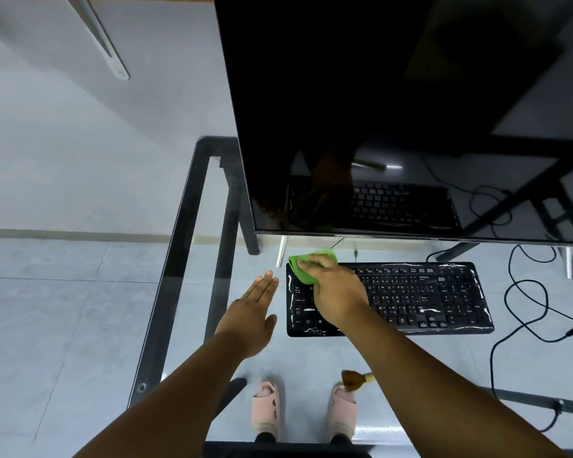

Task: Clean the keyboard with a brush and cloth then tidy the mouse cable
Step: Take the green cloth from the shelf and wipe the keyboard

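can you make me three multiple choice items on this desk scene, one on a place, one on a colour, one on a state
1. Where does the brush lie?
A. on the keyboard
B. on the glass desk, nearer the person than the keyboard
C. behind the monitor

2. What colour is the cloth?
A. green
B. white
C. blue

3. How is the left hand?
A. gripping the brush
B. holding the cable
C. flat, fingers straight, holding nothing

Answers:
1 B, it lies on the glass desk under the right forearm, short of the keyboard.
2 A, bright green under the right hand.
3 C, it is spread beside the keyboard's left end.
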`<state>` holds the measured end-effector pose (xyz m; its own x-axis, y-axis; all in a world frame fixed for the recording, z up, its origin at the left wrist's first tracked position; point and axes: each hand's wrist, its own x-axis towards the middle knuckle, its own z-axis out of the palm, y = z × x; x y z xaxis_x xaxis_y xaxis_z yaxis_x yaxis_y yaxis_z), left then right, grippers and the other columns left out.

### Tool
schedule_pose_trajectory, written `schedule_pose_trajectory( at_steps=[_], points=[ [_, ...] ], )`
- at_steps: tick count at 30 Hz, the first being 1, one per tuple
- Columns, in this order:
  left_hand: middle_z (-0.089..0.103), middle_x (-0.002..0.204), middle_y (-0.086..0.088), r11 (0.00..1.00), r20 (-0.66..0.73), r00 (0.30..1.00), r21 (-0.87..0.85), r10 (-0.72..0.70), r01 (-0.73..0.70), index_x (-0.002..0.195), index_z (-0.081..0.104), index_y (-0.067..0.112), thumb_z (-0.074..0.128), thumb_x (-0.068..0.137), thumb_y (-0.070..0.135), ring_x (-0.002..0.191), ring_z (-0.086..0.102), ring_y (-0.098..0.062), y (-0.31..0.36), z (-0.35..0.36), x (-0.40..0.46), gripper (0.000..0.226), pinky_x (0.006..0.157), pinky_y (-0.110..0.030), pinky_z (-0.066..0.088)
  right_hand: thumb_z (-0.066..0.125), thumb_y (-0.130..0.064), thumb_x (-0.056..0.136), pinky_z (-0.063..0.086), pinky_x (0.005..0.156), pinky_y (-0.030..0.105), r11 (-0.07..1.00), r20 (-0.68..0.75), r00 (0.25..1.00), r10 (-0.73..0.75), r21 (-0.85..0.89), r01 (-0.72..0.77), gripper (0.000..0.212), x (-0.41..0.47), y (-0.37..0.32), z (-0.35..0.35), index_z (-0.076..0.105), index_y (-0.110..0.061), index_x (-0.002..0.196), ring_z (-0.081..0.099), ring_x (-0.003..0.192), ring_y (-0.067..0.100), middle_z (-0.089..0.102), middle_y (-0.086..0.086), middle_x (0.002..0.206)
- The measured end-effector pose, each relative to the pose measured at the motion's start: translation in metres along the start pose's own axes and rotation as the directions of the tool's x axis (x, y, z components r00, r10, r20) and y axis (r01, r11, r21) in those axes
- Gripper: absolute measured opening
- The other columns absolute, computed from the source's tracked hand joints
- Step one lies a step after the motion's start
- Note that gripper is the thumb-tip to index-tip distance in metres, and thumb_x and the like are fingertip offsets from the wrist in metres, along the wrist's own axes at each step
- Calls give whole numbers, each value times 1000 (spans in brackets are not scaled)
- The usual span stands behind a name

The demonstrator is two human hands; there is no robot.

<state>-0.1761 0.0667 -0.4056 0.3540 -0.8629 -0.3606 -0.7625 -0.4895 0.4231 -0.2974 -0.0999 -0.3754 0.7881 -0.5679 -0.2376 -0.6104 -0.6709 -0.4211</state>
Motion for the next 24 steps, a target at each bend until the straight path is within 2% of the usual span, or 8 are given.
schedule_pose_trajectory(
  at_steps=[3, 6, 9, 14, 19, 24],
  points=[
    [-15, 157, 12, 999, -40, 999, -38, 13, -15, 154, -1, 22, 42, 100, 33, 144, -11, -3, -4, 2, -1, 71, 118, -25, 8, 50, -9, 89, 52, 90, 30, 996, -38, 998, -58, -69, 55, 60, -11, 15, -3, 51, -48, 135, 54, 115, 15, 40, -26, 146],
    [-12, 160, 10, 999, -69, 998, -50, 10, -14, 155, 0, 21, 44, 100, 35, 147, -8, -8, -6, 4, -1, 71, 115, -22, 4, 50, -8, 88, 54, 84, 30, 997, -117, 992, 47, -59, -54, 57, -11, 20, -8, 56, -43, 133, 57, 109, 18, 46, -23, 140],
    [-10, 160, 10, 997, -71, 997, -73, -6, 1, 155, 1, 22, 46, 99, 35, 148, -6, -9, -6, 5, -2, 72, 118, -26, 9, 49, -6, 88, 52, 89, 30, 992, -82, 990, 118, -29, -121, 62, 0, 2, -7, 48, -42, 139, 54, 112, 20, 43, -21, 141],
    [-9, 161, 10, 994, -99, 995, -107, -33, 22, 155, 2, 22, 49, 97, 40, 148, -6, -8, -12, 7, -7, 77, 117, -24, 8, 50, -1, 86, 52, 89, 34, 998, 31, 999, 19, -65, -17, 75, 1, -15, 3, 39, -50, 142, 48, 117, 18, 33, -23, 145],
    [-11, 160, 9, 994, -127, 991, -99, -50, 37, 155, 1, 21, 49, 96, 45, 148, -5, -9, -16, 9, -13, 80, 115, -23, 7, 51, -5, 86, 52, 88, 36, 979, 104, 993, -52, -192, 71, 74, -12, -16, 2, 37, -52, 142, 43, 117, 21, 29, -20, 148],
    [-10, 161, 9, 995, -123, 991, -94, -47, 36, 155, 0, 21, 49, 96, 46, 148, -6, -9, -17, 9, -14, 80, 115, -22, 4, 50, -6, 85, 52, 85, 35, 960, 148, 984, -100, -246, 134, 71, -35, -19, 1, 41, -48, 142, 41, 117, 23, 32, -14, 147]
  ],
)
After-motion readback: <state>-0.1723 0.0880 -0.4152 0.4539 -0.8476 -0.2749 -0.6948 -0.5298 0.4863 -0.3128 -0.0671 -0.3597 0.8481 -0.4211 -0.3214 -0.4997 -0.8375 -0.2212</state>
